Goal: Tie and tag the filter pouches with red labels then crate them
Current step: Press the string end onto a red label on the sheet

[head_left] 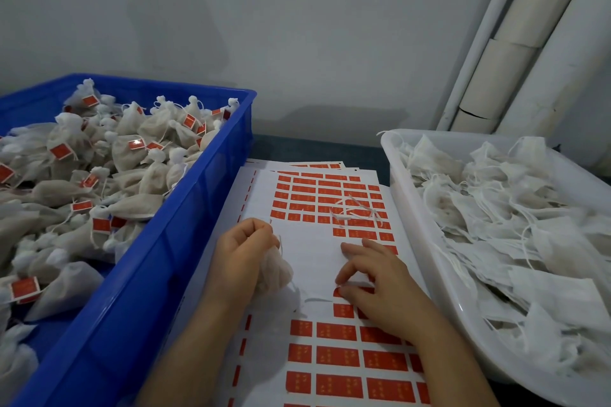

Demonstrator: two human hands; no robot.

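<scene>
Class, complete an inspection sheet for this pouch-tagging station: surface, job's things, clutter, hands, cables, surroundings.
Surface: dark table, mostly covered by label sheets.
Job's things: blue crate at left holds tied, tagged pouches; white tub at right holds untied pouches.
Clutter: loose string lies on the upper sheet.
Hands: left hand grips a pouch; right hand pinches at a red label with thumb and forefinger.
Cables: nothing seen.
Surroundings: grey wall; pale pipes in the right corner.
</scene>
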